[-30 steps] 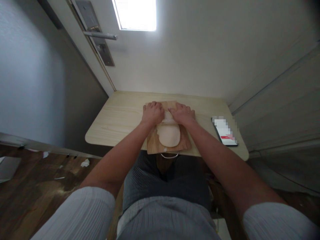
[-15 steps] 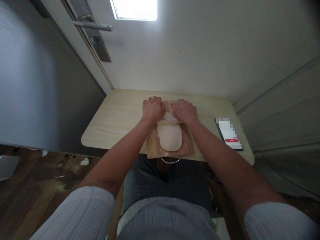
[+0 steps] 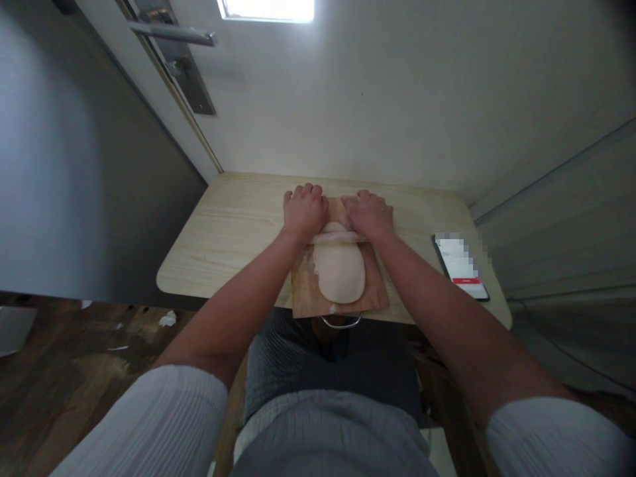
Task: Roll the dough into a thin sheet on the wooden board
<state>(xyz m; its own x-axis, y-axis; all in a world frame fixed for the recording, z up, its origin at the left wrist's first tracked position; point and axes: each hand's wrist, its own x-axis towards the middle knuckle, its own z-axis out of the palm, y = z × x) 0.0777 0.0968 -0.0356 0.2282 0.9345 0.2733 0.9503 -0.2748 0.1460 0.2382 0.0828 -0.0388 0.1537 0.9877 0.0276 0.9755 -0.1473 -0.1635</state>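
A flat oval of pale dough [image 3: 340,273] lies on a brown wooden board [image 3: 303,293] at the near edge of a light wooden table [image 3: 233,232]. A pale rolling pin [image 3: 338,232] lies across the far end of the dough. My left hand [image 3: 304,211] presses down on the pin's left end with its fingers curled over it. My right hand [image 3: 368,215] does the same on the right end. Both hands hide the ends of the pin and the board's far part.
A phone [image 3: 461,266] with a lit screen lies on the table to the right of the board. A metal loop [image 3: 340,324] hangs from the board's near edge, over my lap. A door with a lever handle [image 3: 171,33] stands at the far left; a white wall runs behind the table.
Both hands have pushed the rolling pin a little farther from me along the board, and the dough now reaches slightly longer. The view has tilted downward.
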